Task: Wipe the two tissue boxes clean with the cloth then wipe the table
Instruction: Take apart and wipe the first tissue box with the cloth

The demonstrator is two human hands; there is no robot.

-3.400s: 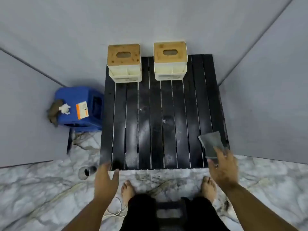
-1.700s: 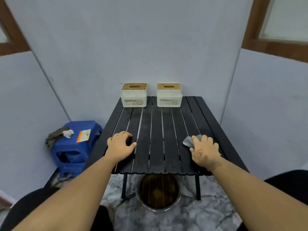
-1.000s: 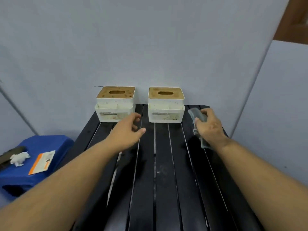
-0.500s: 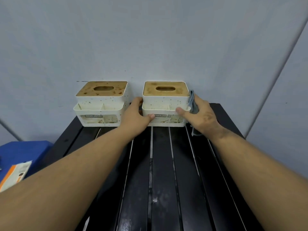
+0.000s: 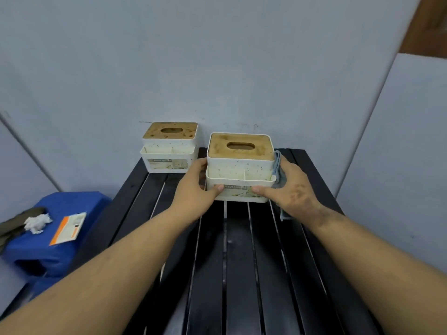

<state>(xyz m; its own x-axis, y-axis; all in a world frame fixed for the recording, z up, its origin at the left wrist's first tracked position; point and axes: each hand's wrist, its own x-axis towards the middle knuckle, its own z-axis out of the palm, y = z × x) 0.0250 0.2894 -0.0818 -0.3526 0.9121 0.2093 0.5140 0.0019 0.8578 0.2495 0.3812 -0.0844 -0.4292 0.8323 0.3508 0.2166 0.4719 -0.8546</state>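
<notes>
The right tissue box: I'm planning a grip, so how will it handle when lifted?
The right tissue box looks rigid, and both hands clasping its sides suggest it holds shape. Probably light. Its wooden lid may sit loose, so tilting seems risky.

Grey walls [image 5: 217,56] — blue stool [image 5: 55,238] at left.
</notes>
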